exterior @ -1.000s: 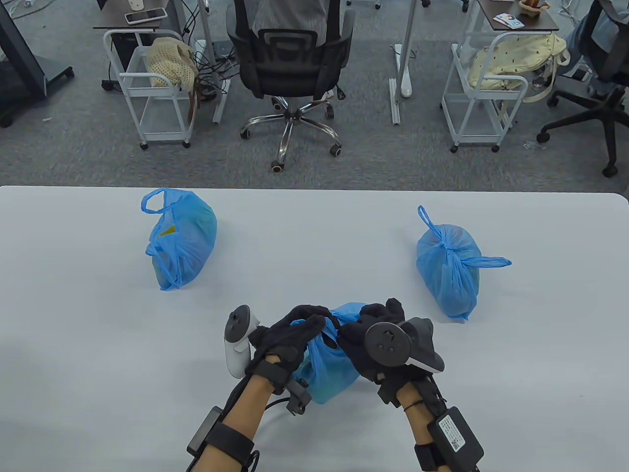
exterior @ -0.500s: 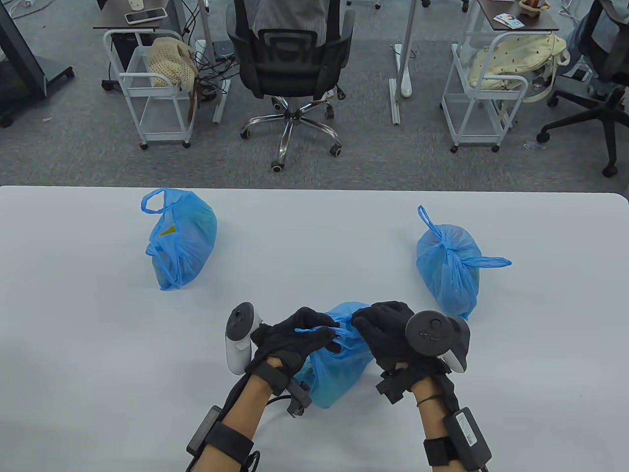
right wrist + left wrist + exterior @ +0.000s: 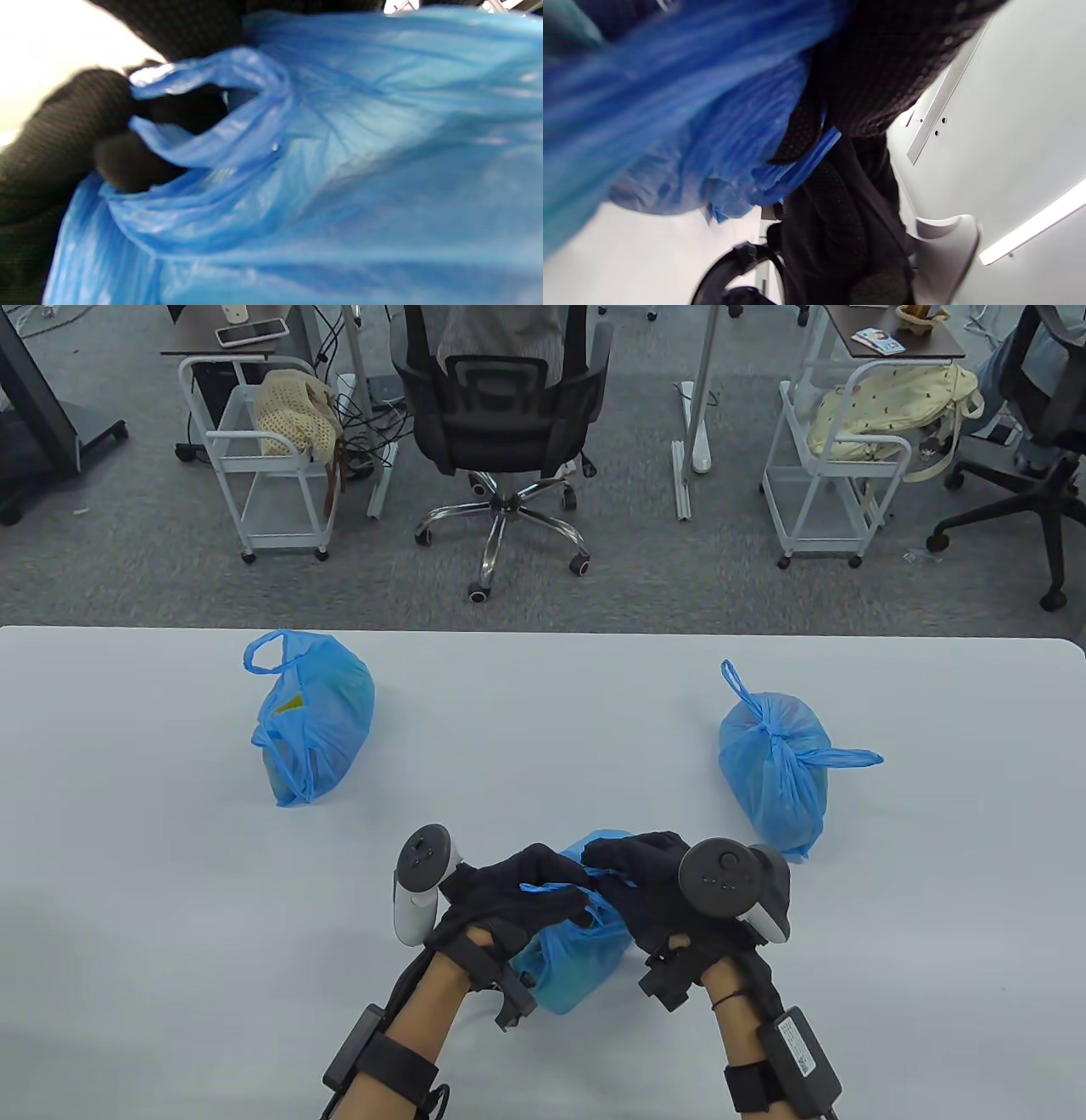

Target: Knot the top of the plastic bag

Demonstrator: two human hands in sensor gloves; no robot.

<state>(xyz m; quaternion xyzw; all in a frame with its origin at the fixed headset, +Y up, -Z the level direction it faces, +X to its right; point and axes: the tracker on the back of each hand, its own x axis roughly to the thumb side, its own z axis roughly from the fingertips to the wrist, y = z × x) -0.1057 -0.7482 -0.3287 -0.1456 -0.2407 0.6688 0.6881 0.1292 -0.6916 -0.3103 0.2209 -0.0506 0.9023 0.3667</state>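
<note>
Table view: the bag (image 3: 570, 971) lies at the table's (image 3: 127, 857) near edge between both hands; left hand (image 3: 513, 899) and right hand (image 3: 649, 891) each pinch a handle strip at its top. Left wrist view: gloved fingers (image 3: 882, 84) curl round a blue strip (image 3: 801, 163). Right wrist view: fingers (image 3: 63, 140) grip a handle loop (image 3: 220, 123).

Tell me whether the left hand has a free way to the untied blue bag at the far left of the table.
Probably not right now. The table between the left hand and the untied bag is bare, but that hand is gripping a handle of the near bag, shared with the right hand; it must let go first.
</note>
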